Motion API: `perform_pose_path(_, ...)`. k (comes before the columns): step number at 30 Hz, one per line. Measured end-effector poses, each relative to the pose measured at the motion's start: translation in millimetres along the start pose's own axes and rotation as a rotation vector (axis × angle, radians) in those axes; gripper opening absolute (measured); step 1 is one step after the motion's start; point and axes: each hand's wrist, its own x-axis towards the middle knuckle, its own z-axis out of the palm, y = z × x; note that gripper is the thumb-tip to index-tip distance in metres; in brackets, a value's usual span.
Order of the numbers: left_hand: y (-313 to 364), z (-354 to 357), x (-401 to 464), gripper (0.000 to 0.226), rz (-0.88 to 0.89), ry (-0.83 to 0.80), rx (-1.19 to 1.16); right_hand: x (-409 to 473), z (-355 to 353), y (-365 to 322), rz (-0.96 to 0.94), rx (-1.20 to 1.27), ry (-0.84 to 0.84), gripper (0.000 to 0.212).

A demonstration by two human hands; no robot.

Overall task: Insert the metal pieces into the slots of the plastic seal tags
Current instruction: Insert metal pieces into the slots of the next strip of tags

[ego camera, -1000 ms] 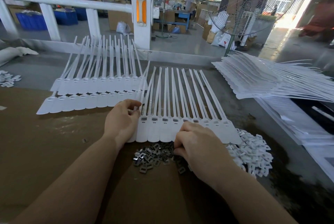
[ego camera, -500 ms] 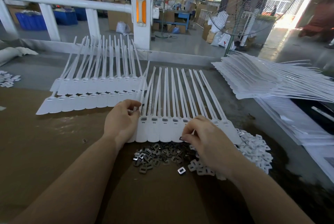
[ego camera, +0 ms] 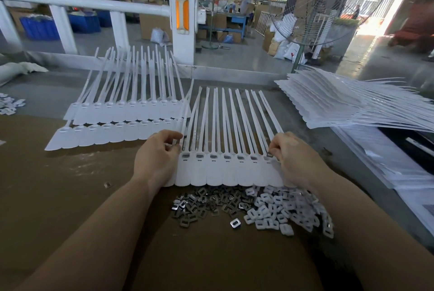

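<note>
You are pinching a metal piece (ego camera: pixel 269 155) in your right hand (ego camera: pixel 297 157) over the strip's (ego camera: pixel 225 173) seventh slot, while your left hand (ego camera: pixel 156 158) is gripping its left end; next, press it squarely in.

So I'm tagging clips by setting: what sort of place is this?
Likely a factory assembly floor: stacked sheets of seal tags, a heap of metal pieces on the bench, and a standing industrial fan.
</note>
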Motion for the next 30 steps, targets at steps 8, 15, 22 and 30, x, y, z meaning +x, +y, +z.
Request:
perform_pose_path(8, 0, 0, -1, 0.02, 0.001, -0.006, -0.003, 2, -5, -2, 0.003, 0.013, -0.068, 0.016)
perform_pose_path(15, 1, -1, -2, 0.02, 0.0, -0.003, 0.0, 5, -7, -3, -0.011, -0.029, -0.137, 0.014)
perform_pose_path(22, 2, -1, -1, 0.02, -0.003, -0.008, -0.012, -1, -6, -3, -0.02, 0.078, 0.05, 0.012)
perform_pose_path(30, 1, -1, -2, 0.021, 0.009, -0.011, -0.01, -19, -3, -15, -0.069, 0.168, 0.149, 0.013)
